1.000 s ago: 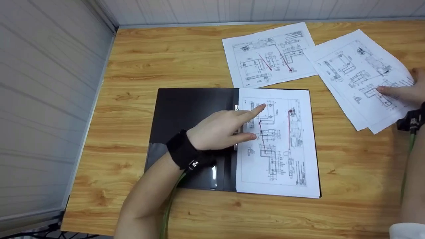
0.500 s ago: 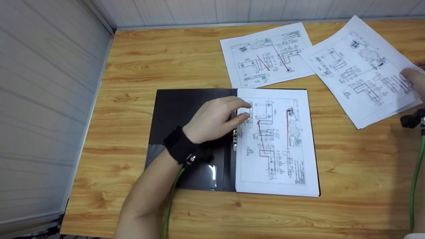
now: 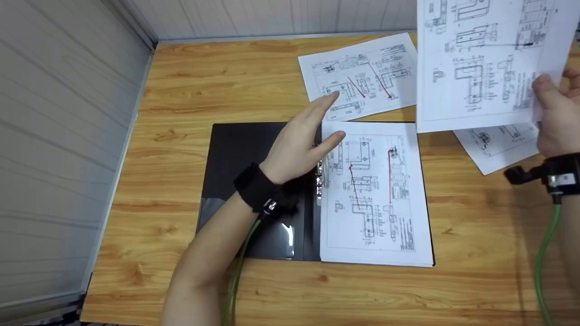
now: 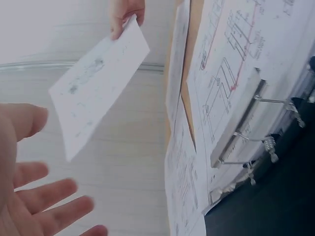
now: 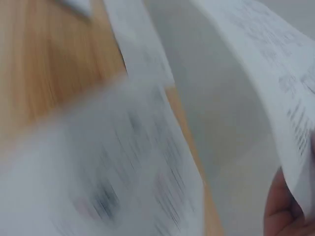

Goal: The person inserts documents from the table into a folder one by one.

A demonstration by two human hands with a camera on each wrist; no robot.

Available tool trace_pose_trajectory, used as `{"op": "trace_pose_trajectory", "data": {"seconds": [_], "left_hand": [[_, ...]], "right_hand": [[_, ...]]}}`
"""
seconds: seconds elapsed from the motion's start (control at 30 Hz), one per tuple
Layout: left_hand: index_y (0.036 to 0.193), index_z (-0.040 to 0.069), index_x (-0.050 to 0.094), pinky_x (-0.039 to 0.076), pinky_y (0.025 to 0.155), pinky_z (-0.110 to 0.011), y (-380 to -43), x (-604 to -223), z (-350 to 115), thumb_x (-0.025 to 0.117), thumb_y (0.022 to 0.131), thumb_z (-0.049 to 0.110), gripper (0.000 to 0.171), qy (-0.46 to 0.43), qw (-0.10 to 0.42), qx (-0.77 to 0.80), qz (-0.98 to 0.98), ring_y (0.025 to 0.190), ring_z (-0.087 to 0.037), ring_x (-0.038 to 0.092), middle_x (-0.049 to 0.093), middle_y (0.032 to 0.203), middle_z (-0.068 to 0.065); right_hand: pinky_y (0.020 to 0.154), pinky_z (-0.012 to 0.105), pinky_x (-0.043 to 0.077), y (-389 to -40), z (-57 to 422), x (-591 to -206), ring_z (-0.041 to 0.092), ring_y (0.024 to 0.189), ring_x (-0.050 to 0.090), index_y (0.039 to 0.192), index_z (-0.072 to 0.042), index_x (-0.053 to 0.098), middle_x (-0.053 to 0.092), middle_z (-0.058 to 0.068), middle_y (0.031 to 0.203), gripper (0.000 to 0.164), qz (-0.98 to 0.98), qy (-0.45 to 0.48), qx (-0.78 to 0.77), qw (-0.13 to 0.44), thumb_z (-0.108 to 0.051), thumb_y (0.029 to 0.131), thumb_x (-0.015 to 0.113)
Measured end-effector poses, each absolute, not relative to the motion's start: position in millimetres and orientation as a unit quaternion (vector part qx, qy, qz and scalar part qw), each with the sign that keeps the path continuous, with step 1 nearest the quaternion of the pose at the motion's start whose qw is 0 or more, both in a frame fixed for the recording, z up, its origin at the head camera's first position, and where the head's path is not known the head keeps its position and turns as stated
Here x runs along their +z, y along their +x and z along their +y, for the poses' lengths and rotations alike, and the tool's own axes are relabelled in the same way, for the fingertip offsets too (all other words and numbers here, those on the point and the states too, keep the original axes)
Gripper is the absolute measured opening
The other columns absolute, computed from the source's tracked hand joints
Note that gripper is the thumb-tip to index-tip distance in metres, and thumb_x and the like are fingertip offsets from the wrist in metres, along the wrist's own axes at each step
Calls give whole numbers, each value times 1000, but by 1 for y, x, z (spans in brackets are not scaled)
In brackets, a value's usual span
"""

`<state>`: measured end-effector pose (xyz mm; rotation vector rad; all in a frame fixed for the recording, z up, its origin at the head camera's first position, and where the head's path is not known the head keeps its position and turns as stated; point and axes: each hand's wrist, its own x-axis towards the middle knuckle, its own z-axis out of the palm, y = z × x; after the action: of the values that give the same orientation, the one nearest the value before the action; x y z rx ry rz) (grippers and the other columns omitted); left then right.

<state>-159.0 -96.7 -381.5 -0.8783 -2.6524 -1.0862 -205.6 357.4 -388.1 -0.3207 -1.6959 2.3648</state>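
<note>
My right hand [image 3: 559, 113] pinches a printed drawing sheet [image 3: 494, 59] by its right edge, thumb on top, and holds it up off the table. Above the black ring binder [image 3: 253, 149] hovers my left hand [image 3: 297, 142], its fingers stretched out and holding nothing. The binder lies open, with a stack of drawings [image 3: 376, 190] marked in red on its right side. In the left wrist view, metal rings [image 4: 268, 142] and a flat metal bar [image 4: 238, 125] show at the binder's spine. The right wrist view is blurred.
Behind the binder lies a loose drawing [image 3: 358, 77] with red lines. Another loose sheet [image 3: 503, 145] lies under the raised one, partly covered. A wall panel [image 3: 68, 136] borders the table [image 3: 167, 131] on the left, and another wall [image 3: 272, 18] stands at the back.
The right hand has lifted the top sheet off the right-hand pile and swung it left and up. The left hand has drawn back from the binder page and risen, fingers spreading.
</note>
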Motion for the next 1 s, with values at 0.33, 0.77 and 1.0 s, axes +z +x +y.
{"op": "trace_pose_trajectory", "data": {"seconds": [0.33,0.77,1.0], "left_hand": [[159,16,-13,27,115,-33,-166,-386,-81,62,98,38,99,-226,53,-556,-798,144,-11,29,21,163,-7],[125,-6,57,58,78,-47,-166,-371,-76,45,106,12,29,-183,0,-770,-611,93,-32,72,71,110,-18],[126,-9,58,58,80,-43,-154,-358,-74,42,106,7,30,-216,-18,-736,-642,94,-27,73,71,112,-18]], "right_hand": [[78,38,58,-166,252,-396,31,102,68,131,1,45,62,22,128,37,-448,-10,894,-9,-1,97,59],[86,36,56,-142,224,-402,31,109,67,139,1,42,63,22,129,40,-548,82,823,-125,0,101,53],[97,38,49,-148,231,-381,34,119,60,150,2,35,53,28,137,58,-586,167,777,-158,11,96,54]]}}
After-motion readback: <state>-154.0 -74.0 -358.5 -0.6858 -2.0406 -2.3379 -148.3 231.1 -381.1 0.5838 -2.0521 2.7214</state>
